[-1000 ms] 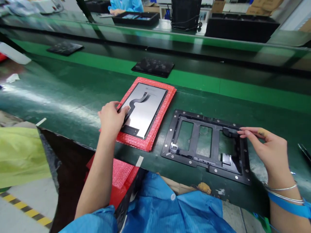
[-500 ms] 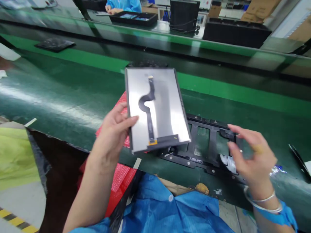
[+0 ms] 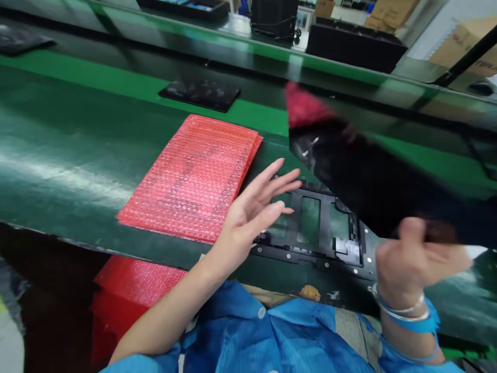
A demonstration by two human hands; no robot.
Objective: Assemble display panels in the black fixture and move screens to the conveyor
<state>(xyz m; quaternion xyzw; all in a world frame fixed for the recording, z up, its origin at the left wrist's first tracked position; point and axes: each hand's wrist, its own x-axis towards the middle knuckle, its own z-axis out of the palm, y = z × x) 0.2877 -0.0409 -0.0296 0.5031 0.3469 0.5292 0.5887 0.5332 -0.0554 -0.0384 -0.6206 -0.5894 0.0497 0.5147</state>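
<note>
My right hand (image 3: 419, 259) is closed on the lower edge of a dark glossy panel (image 3: 373, 176), raised and tilted at the right and blurred by motion. Red shows as a reflection or piece at its upper left corner. With fingers spread and nothing held, my left hand (image 3: 260, 202) hovers over the left end of a black slotted frame (image 3: 297, 220) lying on the green bench. Left of it lies a stack of red bubble bags (image 3: 190, 178), with a dark shape showing faintly through the top one.
A dark flat panel (image 3: 200, 94) lies behind the bags, another (image 3: 19, 40) at far left. More red bags (image 3: 135, 290) hang below the bench edge. Black trays (image 3: 353, 44) and a black box-like device (image 3: 274, 18) stand beyond the glass partition.
The panel has passed from my left hand to my right, moved rightward, and now shows a dark side. My left hand has opened. The red bags are uncovered, and the view has shifted.
</note>
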